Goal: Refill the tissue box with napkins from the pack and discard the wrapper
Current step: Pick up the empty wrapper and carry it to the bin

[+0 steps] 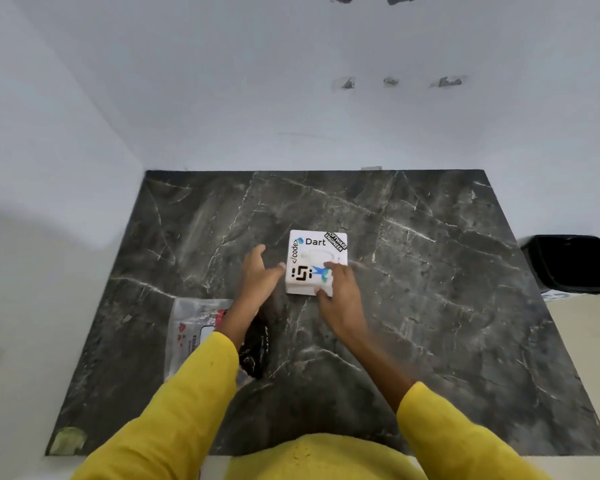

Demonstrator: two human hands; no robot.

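A white square tissue box [314, 251] with stickers reading "Dart" and "code" sits on the dark marble tabletop [430, 271]. My right hand [338, 289] grips its near right corner, thumb on the front edge and fingers on the lid. Just left of the box is my left hand [260, 275], fingers spread, its fingertips at the box's left side. A clear plastic napkin wrapper [194, 327] with red print lies flat at the near left, partly hidden under my left forearm. No loose napkins are visible.
A black bin [572, 263] stands on the floor past the table's right edge. White walls close the table at the back and left. A scrap of tape [68, 439] sticks to the near left corner. Yellow sleeves cover both forearms.
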